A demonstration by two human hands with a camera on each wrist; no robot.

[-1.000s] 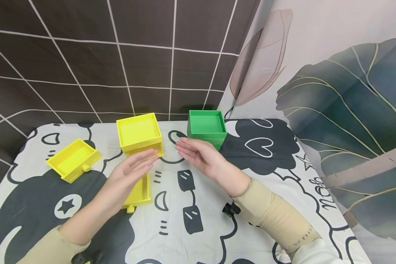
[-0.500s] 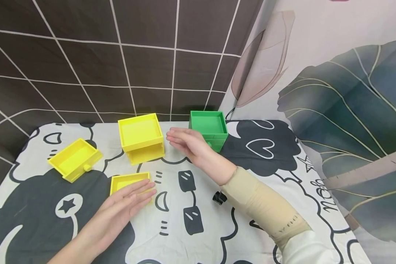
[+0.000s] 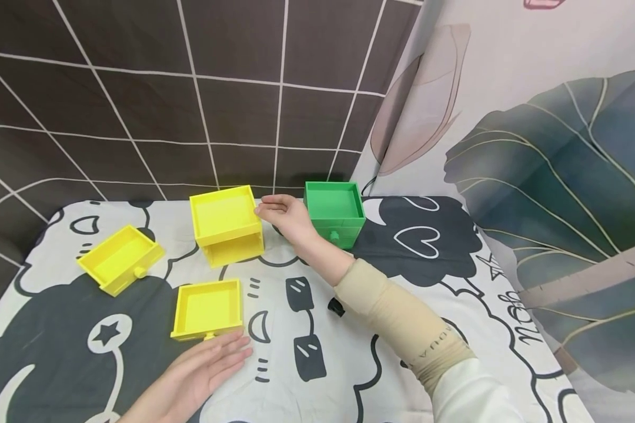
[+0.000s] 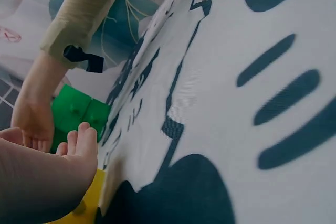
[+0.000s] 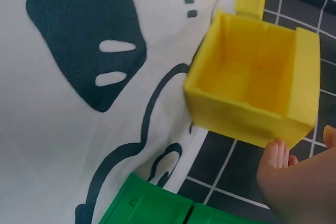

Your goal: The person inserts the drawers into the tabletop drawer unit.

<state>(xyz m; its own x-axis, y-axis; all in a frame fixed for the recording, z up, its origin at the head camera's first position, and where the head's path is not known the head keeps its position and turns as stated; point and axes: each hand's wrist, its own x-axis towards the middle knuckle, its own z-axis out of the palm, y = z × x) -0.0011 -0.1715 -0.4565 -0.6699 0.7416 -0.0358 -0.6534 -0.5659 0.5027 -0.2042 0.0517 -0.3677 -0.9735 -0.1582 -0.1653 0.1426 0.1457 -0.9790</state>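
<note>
A yellow box (image 3: pixel 226 226) with a hollow front stands at the back of the bed-like surface. My right hand (image 3: pixel 288 218) is at its right side, the fingers fairly straight; in the right wrist view the fingertips lie by the yellow box's wall (image 5: pixel 236 116), and I cannot tell whether they touch. A yellow drawer (image 3: pixel 207 308) with a small knob lies in front of the box. Just before that drawer, my left hand (image 3: pixel 203 376) is held with fingers extended, holding nothing. In the left wrist view the left hand (image 4: pixel 52 174) partly covers something yellow.
Another yellow drawer (image 3: pixel 120 258) lies tilted at the left. A green box (image 3: pixel 334 214) with a knobbed drawer stands right of the yellow box, close to my right wrist. Behind rises a dark gridded cloth (image 3: pixel 233 111); a patterned sheet (image 3: pixel 391 352) covers the surface.
The left hand has drawn back toward me, uncovering the front yellow drawer. My right hand has moved left and away from me, from before the green box to the yellow box's side.
</note>
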